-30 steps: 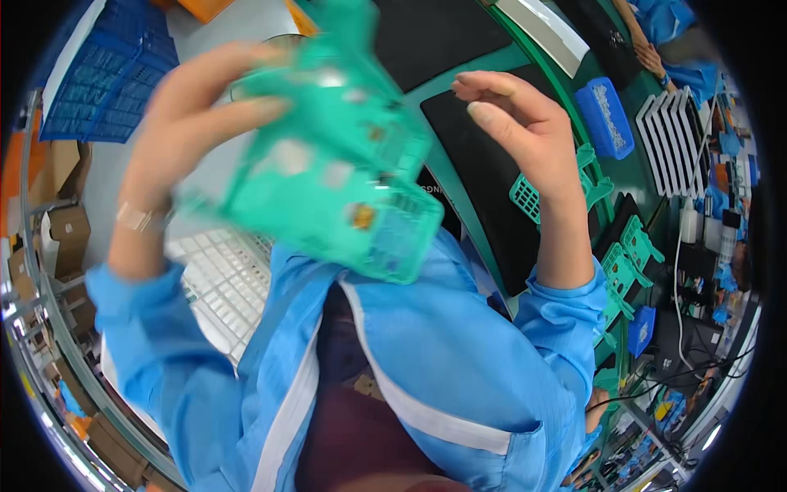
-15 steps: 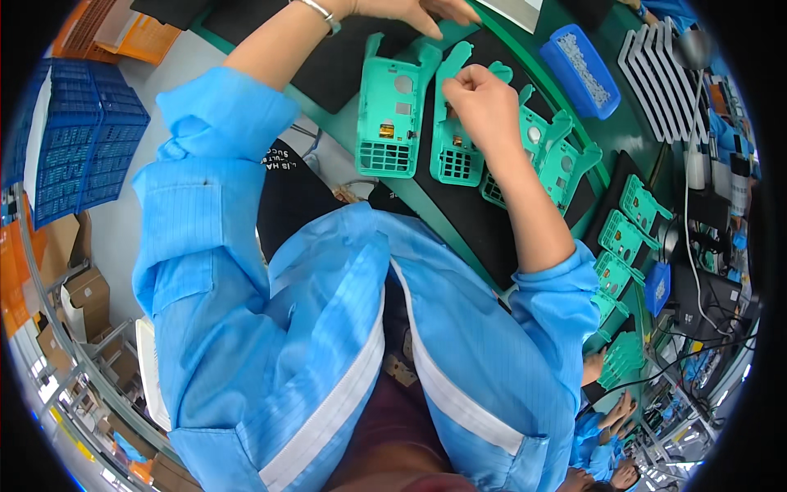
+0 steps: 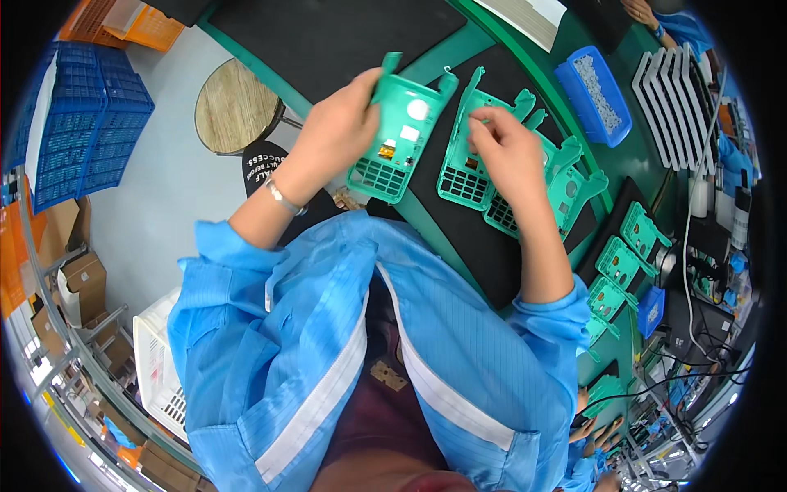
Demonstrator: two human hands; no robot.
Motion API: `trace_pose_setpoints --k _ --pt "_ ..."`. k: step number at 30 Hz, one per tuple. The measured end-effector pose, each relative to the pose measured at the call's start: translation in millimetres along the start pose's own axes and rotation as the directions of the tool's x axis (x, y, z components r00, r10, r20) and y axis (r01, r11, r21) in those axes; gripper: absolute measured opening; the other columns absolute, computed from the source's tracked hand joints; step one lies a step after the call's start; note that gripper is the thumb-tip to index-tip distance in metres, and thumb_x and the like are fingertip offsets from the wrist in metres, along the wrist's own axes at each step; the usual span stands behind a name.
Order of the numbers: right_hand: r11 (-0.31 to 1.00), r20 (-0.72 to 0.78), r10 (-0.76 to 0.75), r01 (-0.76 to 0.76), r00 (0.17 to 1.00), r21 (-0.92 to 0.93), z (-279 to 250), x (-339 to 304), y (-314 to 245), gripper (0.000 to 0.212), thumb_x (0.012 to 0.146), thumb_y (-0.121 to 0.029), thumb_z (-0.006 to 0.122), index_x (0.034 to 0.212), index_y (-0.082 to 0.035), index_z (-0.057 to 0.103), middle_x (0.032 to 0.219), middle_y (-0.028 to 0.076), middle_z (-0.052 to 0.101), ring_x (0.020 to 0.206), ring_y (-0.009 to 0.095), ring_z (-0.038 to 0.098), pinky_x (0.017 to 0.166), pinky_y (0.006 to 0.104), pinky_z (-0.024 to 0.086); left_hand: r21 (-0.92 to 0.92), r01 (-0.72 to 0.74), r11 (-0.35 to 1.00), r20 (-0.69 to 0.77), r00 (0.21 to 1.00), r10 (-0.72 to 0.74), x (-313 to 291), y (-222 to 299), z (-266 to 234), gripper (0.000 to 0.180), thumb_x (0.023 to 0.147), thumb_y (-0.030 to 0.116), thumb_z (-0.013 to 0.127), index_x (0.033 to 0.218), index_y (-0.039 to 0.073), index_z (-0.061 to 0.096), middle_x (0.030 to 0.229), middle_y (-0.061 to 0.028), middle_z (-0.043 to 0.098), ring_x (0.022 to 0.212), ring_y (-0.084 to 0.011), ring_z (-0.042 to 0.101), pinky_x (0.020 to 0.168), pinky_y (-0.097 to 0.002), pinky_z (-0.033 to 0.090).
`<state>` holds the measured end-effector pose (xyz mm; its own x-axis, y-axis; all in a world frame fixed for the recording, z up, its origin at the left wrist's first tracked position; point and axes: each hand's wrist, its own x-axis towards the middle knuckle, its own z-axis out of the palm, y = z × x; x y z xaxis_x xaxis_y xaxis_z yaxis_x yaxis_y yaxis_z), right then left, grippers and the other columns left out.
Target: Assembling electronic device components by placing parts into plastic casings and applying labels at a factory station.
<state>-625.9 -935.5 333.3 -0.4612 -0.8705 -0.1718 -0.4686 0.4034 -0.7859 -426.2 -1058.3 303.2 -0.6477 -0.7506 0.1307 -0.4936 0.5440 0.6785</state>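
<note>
My left hand (image 3: 343,123) is closed round the left edge of a green plastic housing (image 3: 384,129) with a grille at its near end. That housing has round and square openings and a small amber-coloured part. Over a second green housing (image 3: 461,179), my right hand (image 3: 507,148) is held with thumb and fingers pinched together. Whatever sits between those fingertips, if anything, is too small to make out. Beyond the right wrist lie further green housings (image 3: 566,190) of the same kind, partly hidden by my forearm.
A blue bin (image 3: 594,94) of small pale parts stands at the far right, beside a row of white slats (image 3: 674,107). More green housings (image 3: 616,261) line the bench to the right. A round stool (image 3: 238,107) and blue crates (image 3: 90,123) are at left. Co-workers' hands (image 3: 639,11) show nearby.
My left hand has come back from the far side and taken hold of the leftmost housing, which now sits tilted. My right hand stays over the second housing, slightly nearer me.
</note>
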Motion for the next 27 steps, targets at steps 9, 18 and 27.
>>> trace_pose_setpoints --k 9,18,27 --pt "0.959 -0.114 -0.005 0.037 0.993 0.281 -12.4 -29.1 2.6 0.018 0.089 -0.014 0.060 0.101 -0.002 0.065 0.076 0.004 0.067 0.071 0.010 0.065 0.065 0.0232 0.050 -0.028 -0.305 0.952 -0.042 0.952 0.303 97.8 11.5 44.8 0.035 0.084 0.011 0.052 0.119 0.005 0.056 0.092 -0.0158 0.065 0.084 -0.0330 0.063 0.074 -0.0422 0.051" --pt "0.984 0.088 -0.176 0.172 0.981 0.050 7.8 -6.9 -42.7 0.020 0.089 -0.011 0.060 0.106 -0.001 0.064 0.085 0.005 0.067 0.076 0.010 0.062 0.071 0.0240 0.050 -0.226 -0.432 0.873 -0.038 0.900 0.435 32.5 -13.7 -20.8 0.030 0.084 0.010 0.056 0.113 0.006 0.060 0.106 -0.0157 0.063 0.101 -0.0330 0.059 0.086 -0.0409 0.049" --pt "0.686 0.701 -0.522 0.728 0.485 0.007 131.2 -9.9 -155.1 0.022 0.088 -0.010 0.062 0.108 0.000 0.063 0.091 0.005 0.065 0.083 0.010 0.060 0.076 0.0241 0.048 -0.208 0.251 0.945 -0.699 0.638 -0.323 -263.4 -41.1 -279.7 0.035 0.087 0.005 0.056 0.122 0.000 0.053 0.108 -0.0104 0.062 0.092 -0.0169 0.060 0.084 -0.0289 0.050"
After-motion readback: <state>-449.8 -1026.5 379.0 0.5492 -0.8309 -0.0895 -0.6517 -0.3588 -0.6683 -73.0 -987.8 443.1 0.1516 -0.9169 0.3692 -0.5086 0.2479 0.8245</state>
